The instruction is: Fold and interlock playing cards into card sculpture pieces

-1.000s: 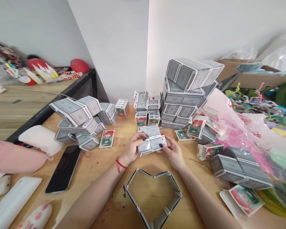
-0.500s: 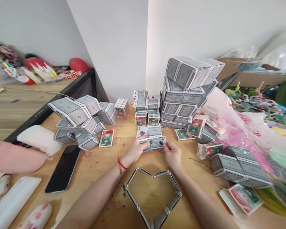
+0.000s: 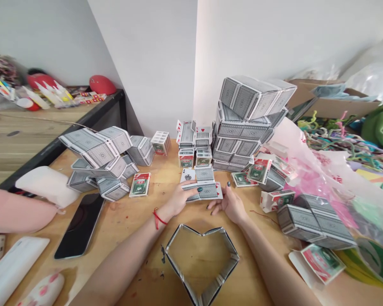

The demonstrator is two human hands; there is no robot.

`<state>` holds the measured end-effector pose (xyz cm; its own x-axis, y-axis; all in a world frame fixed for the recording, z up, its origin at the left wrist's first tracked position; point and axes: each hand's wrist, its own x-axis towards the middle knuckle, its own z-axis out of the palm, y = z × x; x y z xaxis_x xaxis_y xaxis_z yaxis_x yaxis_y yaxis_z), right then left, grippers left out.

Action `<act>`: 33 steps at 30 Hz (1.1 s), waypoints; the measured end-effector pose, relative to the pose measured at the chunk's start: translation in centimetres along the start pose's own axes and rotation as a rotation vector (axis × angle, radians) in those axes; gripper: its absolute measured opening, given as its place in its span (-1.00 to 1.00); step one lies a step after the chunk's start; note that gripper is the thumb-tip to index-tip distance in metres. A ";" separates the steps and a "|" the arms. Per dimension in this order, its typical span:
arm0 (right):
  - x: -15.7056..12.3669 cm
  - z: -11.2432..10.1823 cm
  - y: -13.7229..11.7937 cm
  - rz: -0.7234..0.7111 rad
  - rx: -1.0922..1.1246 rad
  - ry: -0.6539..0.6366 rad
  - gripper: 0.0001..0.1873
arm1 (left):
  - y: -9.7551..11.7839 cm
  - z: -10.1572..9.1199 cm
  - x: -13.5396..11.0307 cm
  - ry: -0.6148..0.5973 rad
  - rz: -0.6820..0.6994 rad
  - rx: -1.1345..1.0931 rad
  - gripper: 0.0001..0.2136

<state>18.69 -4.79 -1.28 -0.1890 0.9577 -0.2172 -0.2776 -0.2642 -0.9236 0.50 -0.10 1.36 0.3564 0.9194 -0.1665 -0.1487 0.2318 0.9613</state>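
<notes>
My left hand (image 3: 179,199), with a red string at its wrist, grips a joined piece of playing cards (image 3: 207,191), its thumb on top of the grey patterned backs. At the piece's right end a red-suited card face shows. Behind my left fingers lies an ace of spades (image 3: 188,174), face up. My right hand (image 3: 232,205) is beside the right end of the piece, its thumb raised and its fingers apart, holding nothing. Between my forearms stands a heart-shaped ring of folded cards (image 3: 221,282).
Stacked card blocks (image 3: 242,127) rise at the back right, with more card blocks (image 3: 95,148) on the left. Card boxes (image 3: 139,185) lie about the table. A black phone (image 3: 79,227) is at left, and a roll of tape (image 3: 375,259) at right.
My right hand has let go of the right end of the card piece and opened, moving slightly away. My left hand still holds the piece. The view has shifted slightly.
</notes>
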 end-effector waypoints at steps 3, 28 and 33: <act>-0.1 -0.3 -0.3 0.114 0.133 -0.166 -0.51 | 0.0 0.0 -0.1 -0.024 -0.002 -0.028 -0.73; -0.9 1.0 -0.1 0.173 0.055 -0.371 -0.33 | -1.5 -0.3 0.0 -0.082 -0.086 -0.104 -0.67; -1.1 1.4 0.1 0.109 0.057 -0.266 -0.52 | -1.4 -0.1 -0.3 -0.069 -0.076 -0.084 -0.70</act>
<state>17.60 -5.99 -0.70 -0.4584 0.8619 -0.2167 -0.2932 -0.3768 -0.8786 0.46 -0.65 0.06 0.4322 0.8745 -0.2202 -0.1943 0.3288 0.9242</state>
